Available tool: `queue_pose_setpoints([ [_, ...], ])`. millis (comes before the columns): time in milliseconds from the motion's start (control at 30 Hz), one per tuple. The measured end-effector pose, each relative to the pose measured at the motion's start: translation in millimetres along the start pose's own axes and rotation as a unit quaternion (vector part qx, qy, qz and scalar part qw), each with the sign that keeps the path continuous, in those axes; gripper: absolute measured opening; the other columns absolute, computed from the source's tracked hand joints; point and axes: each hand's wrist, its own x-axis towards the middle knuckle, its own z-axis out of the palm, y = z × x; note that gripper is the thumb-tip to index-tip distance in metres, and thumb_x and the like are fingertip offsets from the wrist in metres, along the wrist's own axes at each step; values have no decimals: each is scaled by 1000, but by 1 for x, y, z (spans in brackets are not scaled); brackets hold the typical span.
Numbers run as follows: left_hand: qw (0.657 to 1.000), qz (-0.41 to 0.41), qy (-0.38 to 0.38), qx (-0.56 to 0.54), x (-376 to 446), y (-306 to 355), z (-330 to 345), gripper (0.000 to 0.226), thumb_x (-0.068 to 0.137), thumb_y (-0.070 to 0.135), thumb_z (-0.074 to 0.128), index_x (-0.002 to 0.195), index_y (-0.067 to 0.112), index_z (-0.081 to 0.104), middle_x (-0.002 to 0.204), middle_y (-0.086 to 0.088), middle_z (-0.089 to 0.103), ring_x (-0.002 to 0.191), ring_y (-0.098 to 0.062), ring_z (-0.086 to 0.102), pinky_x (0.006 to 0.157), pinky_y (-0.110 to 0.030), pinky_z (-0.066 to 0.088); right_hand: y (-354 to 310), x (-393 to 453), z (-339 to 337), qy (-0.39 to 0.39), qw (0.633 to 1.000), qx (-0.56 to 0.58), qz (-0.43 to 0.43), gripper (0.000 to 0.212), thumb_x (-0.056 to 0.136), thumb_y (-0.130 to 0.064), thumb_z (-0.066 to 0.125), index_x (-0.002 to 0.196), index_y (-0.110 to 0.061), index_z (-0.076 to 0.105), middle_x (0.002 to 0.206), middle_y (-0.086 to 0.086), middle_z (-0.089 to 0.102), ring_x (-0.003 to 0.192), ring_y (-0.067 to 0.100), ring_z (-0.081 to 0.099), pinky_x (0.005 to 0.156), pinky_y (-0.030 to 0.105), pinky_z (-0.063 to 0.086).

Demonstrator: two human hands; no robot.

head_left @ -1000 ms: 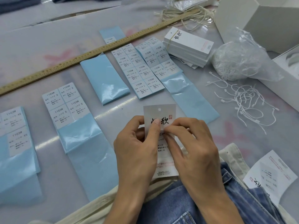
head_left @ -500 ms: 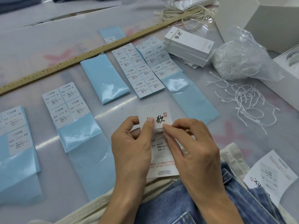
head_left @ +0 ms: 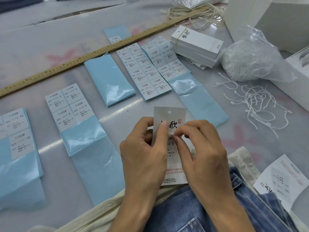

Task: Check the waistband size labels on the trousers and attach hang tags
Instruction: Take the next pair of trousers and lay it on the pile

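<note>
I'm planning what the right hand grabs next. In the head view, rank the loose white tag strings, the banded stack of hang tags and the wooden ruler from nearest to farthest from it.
From the right hand:
1. Loose white tag strings, right of it.
2. Banded stack of hang tags, farther back, right of centre.
3. Wooden ruler, farthest, across the back left.

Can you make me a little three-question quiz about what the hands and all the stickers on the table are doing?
1. True or false: both hands hold the hang tag.
2. Which size letter shows on the sticker on that tag? A) S B) XL C) L
3. Fill in: the loose white tag strings lie to the ____ of the hands.

Key: 1 true; 2 A; 3 right.
</note>
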Motion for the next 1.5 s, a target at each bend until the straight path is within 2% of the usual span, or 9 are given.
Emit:
queue_pose_setpoints([
  [133, 997, -29, -46, -51, 4, 1, -3, 9, 90, 25, 77, 90, 32, 72, 79, 8, 78, 71, -12, 75, 61, -29, 62, -2, 1, 2, -9, 1000, -8, -7, 10, 96, -13, 60, 103, -8, 66, 103, 0, 56, 97, 19, 55, 83, 23, 47],
  [267, 990, -64, -76, -102, 10, -2, -10, 11, 88, 20, 80, 91, 30, 80, 87, 3, 79, 81, -18, 77, 70, -34, 63, -1, 0, 2, -1, 1000, -2, -26, 10, 97, -10, 62, 105, -8, 68, 104, 0, 57, 97, 21, 56, 84, 25, 49],
  [400, 988, -72, -60, -119, 11, -4, -10, 17, 90, 19, 78, 93, 35, 80, 91, 5, 80, 81, -16, 77, 67, -27, 61, 1, -2, 1, 42, 998, -14, -38, 20, 97, -11, 69, 115, -6, 74, 101, 2, 62, 93, 19, 59, 84, 23, 52],
  [533, 989, -73, -45, -117, 10, -5, -8, 23, 91, 16, 76, 91, 39, 79, 90, 9, 79, 81, -12, 77, 65, -22, 59, 1, -3, 1, 40, 997, -26, -54, 17, 96, -16, 68, 107, -6, 77, 93, 3, 64, 84, 20, 60, 72, 33, 55],
  [733, 996, -43, -48, -55, 7, -4, -7, 21, 94, 23, 73, 95, 44, 75, 89, 17, 78, 79, -10, 75, 63, -25, 61, -2, -2, 2, 25, 997, -55, -49, 9, 100, -10, 64, 101, -6, 71, 96, 3, 60, 88, 20, 57, 77, 32, 52],
  [867, 997, -62, -18, -49, 9, -8, -8, 16, 92, 23, 75, 89, 39, 76, 81, 12, 78, 74, -15, 75, 61, -32, 63, -3, -1, 3, 20, 995, -67, -68, 12, 98, -14, 63, 98, -4, 70, 95, 5, 60, 87, 22, 56, 74, 34, 52],
  [1067, 987, -121, -7, -105, 13, -10, -10, 17, 90, 16, 76, 87, 32, 79, 82, 5, 79, 71, -14, 76, 56, -19, 55, -4, -2, 3, 13, 993, -69, -94, 8, 96, -10, 66, 94, -3, 69, 92, 6, 60, 85, 22, 55, 73, 37, 52],
  [1333, 973, -174, -21, -148, 15, -10, -12, 12, 88, 15, 77, 90, 26, 81, 86, -2, 80, 76, -23, 78, 62, -32, 60, -4, -3, 3, 29, 991, -63, -114, 11, 97, -8, 66, 88, -2, 70, 89, 6, 61, 81, 24, 55, 71, 36, 52],
  [1500, 972, -168, -27, -163, 15, -8, -13, 11, 89, 13, 77, 91, 23, 81, 86, -3, 80, 74, -21, 77, 60, -28, 58, -3, -5, 3, 37, 993, -43, -103, 11, 98, -10, 67, 94, -1, 73, 92, 6, 62, 84, 22, 56, 74, 34, 52],
])
